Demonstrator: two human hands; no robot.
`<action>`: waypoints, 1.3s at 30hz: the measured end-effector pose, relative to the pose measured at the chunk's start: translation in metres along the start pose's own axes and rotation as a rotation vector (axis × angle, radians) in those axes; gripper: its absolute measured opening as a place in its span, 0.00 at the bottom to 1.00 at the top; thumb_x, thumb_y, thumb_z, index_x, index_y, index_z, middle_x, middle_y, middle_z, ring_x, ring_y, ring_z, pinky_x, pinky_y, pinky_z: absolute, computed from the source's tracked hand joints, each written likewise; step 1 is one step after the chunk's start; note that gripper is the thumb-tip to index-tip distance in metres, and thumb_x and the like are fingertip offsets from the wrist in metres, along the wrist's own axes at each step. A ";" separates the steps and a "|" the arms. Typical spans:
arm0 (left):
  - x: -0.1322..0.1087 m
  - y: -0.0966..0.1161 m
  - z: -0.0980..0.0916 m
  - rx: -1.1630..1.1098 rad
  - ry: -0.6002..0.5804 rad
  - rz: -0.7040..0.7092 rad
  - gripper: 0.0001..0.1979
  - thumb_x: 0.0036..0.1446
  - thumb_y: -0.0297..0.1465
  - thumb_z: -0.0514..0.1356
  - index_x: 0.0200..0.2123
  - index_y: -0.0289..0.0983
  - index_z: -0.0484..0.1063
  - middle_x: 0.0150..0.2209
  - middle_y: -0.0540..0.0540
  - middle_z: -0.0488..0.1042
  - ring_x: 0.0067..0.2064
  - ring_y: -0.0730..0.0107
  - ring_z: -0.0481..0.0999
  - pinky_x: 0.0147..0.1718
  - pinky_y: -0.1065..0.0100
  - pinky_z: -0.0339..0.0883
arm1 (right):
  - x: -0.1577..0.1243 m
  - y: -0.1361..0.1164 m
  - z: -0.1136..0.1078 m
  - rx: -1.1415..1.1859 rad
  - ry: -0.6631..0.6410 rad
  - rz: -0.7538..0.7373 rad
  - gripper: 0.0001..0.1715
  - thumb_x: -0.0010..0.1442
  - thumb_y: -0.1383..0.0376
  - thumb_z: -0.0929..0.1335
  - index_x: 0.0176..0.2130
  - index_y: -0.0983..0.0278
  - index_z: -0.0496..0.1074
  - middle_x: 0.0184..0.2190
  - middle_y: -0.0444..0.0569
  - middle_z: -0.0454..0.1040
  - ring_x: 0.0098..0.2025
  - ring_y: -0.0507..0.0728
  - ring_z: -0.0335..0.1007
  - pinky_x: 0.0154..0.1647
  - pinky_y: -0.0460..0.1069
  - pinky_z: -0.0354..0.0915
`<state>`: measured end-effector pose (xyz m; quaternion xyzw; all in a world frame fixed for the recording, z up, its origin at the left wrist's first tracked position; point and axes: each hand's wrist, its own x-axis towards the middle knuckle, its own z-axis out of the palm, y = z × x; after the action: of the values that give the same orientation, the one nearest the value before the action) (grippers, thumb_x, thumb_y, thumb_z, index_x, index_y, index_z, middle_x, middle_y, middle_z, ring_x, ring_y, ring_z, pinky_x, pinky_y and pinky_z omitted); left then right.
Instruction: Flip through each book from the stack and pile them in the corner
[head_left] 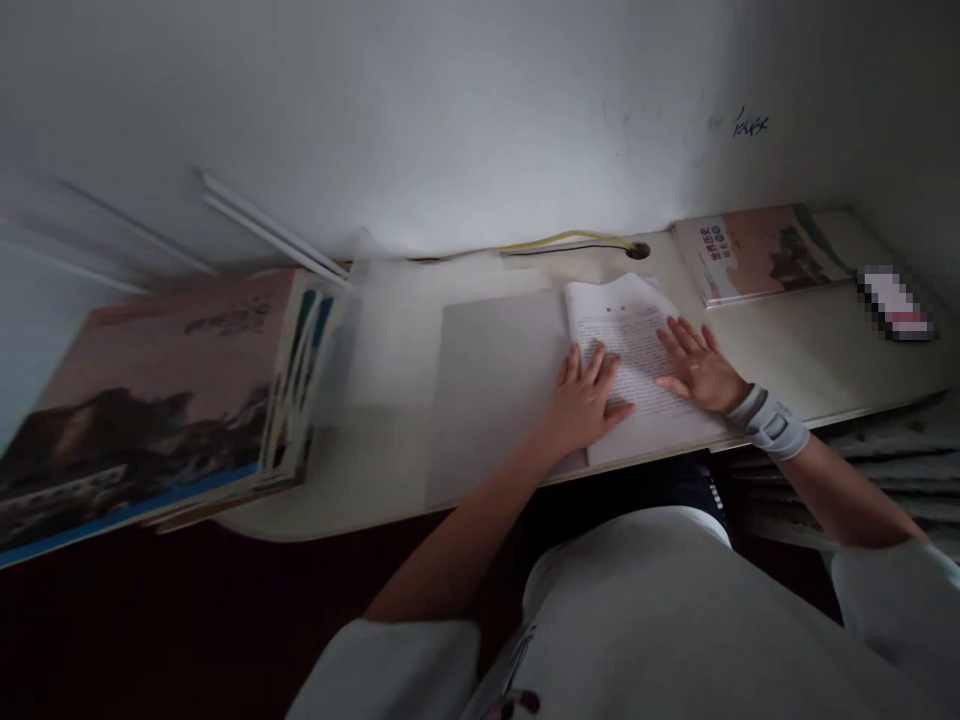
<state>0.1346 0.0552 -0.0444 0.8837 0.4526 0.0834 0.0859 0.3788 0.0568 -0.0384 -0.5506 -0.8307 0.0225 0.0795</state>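
Observation:
An open book (622, 345) with a printed page lies on the white desk (390, 400). Its plain grey inside cover (495, 370) is folded out flat to the left. My left hand (587, 400) rests with fingers spread over the lower left of the printed page, near the fold. On the page's right side lies my right hand (699, 368), flat and with its fingers apart. A pale band (772, 422) is strapped round my right wrist. Both palms cover part of the text.
To the left is a stack of large books (165, 390), its right edge blurred. A pink-covered book (765, 255) and a pixelated phone-like object (896, 303) lie at the right. A yellow cable (555, 240) runs along the wall to a round desk hole (637, 251).

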 end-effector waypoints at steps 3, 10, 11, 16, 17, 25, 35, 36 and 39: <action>-0.001 -0.003 -0.001 -0.053 -0.008 -0.001 0.37 0.59 0.51 0.51 0.64 0.34 0.53 0.68 0.35 0.47 0.69 0.39 0.36 0.63 0.43 0.44 | 0.020 -0.008 -0.008 -0.011 -0.028 0.032 0.43 0.64 0.44 0.55 0.65 0.69 0.55 0.67 0.64 0.48 0.69 0.67 0.41 0.65 0.66 0.45; -0.006 -0.008 0.003 -0.176 0.064 0.001 0.41 0.62 0.51 0.45 0.67 0.27 0.41 0.68 0.26 0.43 0.69 0.46 0.39 0.63 0.46 0.46 | 0.014 0.044 -0.010 0.028 0.000 0.222 0.42 0.65 0.48 0.55 0.62 0.81 0.57 0.62 0.72 0.58 0.66 0.67 0.50 0.64 0.60 0.53; -0.006 -0.006 0.003 -0.152 0.043 0.029 0.41 0.62 0.52 0.44 0.67 0.27 0.41 0.67 0.27 0.45 0.69 0.46 0.39 0.64 0.46 0.45 | 0.013 0.044 -0.010 0.024 0.002 0.212 0.43 0.65 0.48 0.55 0.62 0.81 0.57 0.62 0.72 0.57 0.66 0.67 0.49 0.64 0.60 0.52; -0.003 -0.003 0.004 -0.175 0.044 0.048 0.41 0.62 0.52 0.43 0.67 0.27 0.41 0.68 0.28 0.44 0.69 0.50 0.39 0.65 0.48 0.43 | 0.036 -0.011 -0.011 0.027 -0.015 -0.028 0.41 0.65 0.46 0.54 0.63 0.73 0.56 0.65 0.66 0.53 0.68 0.66 0.45 0.64 0.62 0.50; -0.004 -0.006 0.004 -0.211 0.072 0.030 0.40 0.63 0.51 0.43 0.67 0.27 0.40 0.68 0.28 0.43 0.69 0.51 0.38 0.64 0.49 0.44 | 0.045 -0.026 -0.012 0.031 -0.026 -0.088 0.40 0.65 0.46 0.54 0.64 0.72 0.56 0.66 0.65 0.52 0.68 0.66 0.44 0.64 0.63 0.49; -0.058 -0.084 -0.014 -0.163 0.341 -0.368 0.35 0.62 0.45 0.47 0.64 0.26 0.51 0.66 0.25 0.51 0.68 0.45 0.47 0.62 0.44 0.48 | 0.096 -0.088 -0.012 0.018 -0.126 -0.324 0.37 0.63 0.48 0.60 0.62 0.67 0.60 0.66 0.65 0.51 0.68 0.70 0.45 0.62 0.69 0.48; -0.108 -0.151 -0.016 -0.179 0.327 -0.512 0.31 0.64 0.45 0.43 0.62 0.29 0.56 0.60 0.30 0.65 0.60 0.52 0.66 0.58 0.50 0.60 | 0.090 -0.100 -0.002 -0.003 -0.140 -0.530 0.15 0.62 0.60 0.63 0.44 0.68 0.71 0.49 0.58 0.71 0.47 0.61 0.68 0.58 0.61 0.49; -0.108 -0.151 -0.013 -0.151 0.332 -0.499 0.31 0.64 0.45 0.43 0.62 0.29 0.56 0.60 0.30 0.64 0.61 0.52 0.65 0.58 0.50 0.59 | 0.089 -0.099 -0.001 -0.010 -0.129 -0.518 0.15 0.62 0.61 0.63 0.43 0.68 0.71 0.49 0.58 0.71 0.47 0.60 0.68 0.58 0.60 0.48; -0.106 -0.150 -0.009 -0.106 0.330 -0.493 0.31 0.64 0.45 0.42 0.61 0.29 0.56 0.59 0.29 0.65 0.60 0.52 0.66 0.58 0.50 0.60 | 0.086 -0.097 0.001 -0.029 -0.108 -0.501 0.13 0.60 0.63 0.62 0.42 0.67 0.70 0.48 0.57 0.70 0.45 0.60 0.67 0.58 0.60 0.47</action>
<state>-0.0462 0.0553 -0.0773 0.7158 0.6564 0.2262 0.0745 0.2575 0.0975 -0.0182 -0.3267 -0.9444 0.0196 0.0305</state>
